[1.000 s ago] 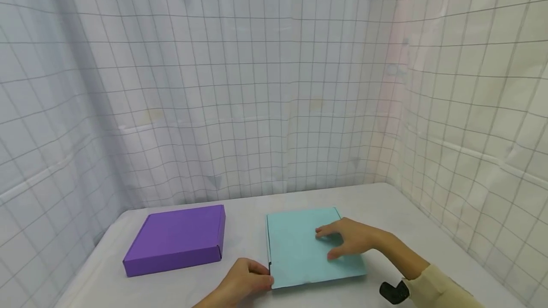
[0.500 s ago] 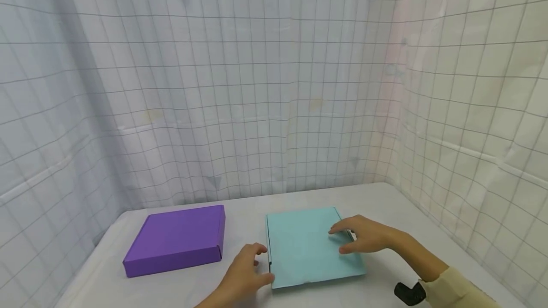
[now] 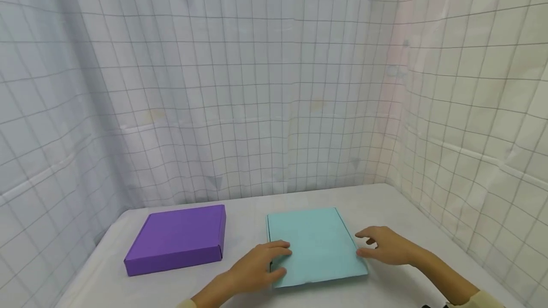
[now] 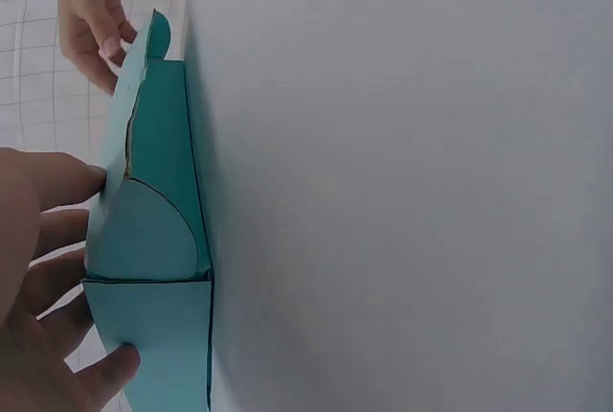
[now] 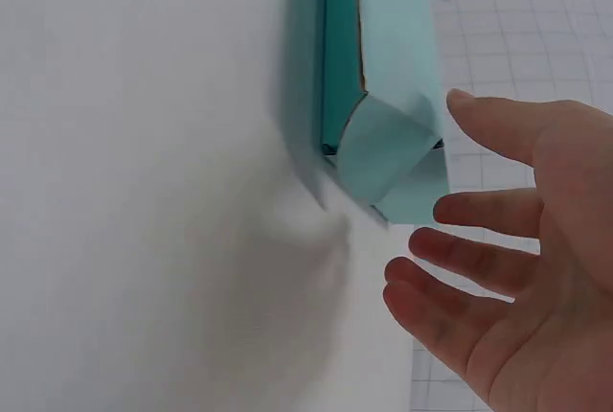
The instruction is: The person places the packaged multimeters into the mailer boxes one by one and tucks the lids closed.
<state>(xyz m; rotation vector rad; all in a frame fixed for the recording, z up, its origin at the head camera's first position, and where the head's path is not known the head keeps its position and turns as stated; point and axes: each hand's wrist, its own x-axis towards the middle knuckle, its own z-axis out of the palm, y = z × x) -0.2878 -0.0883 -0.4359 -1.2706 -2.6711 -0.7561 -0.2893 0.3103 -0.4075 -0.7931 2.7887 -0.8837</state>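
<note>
A flat light-teal cardboard box (image 3: 314,246) lies on the white-covered table. My left hand (image 3: 256,267) lies over its near left corner, fingers spread. In the left wrist view a fingertip (image 4: 123,356) touches the box's side wall, and the thumb reaches the lid edge. Rounded flaps (image 4: 148,233) show at the front corners, and the lid's front edge stands out over a darker teal front. My right hand (image 3: 387,245) is beside the box's right edge, its fingers loosely bent with nothing in them. In the right wrist view its thumb tip is close to a folded corner flap (image 5: 388,148).
To the left sits a closed purple cardboard box (image 3: 177,239). White grid-patterned curtains (image 3: 239,84) hang behind the table (image 3: 246,203) and along both sides. Part of a dark object (image 3: 425,306) shows at the right sleeve.
My left hand has come off the box's left edge and moved right, over the lid corner. The right hand has drawn back from the lid top to beside the right edge.
</note>
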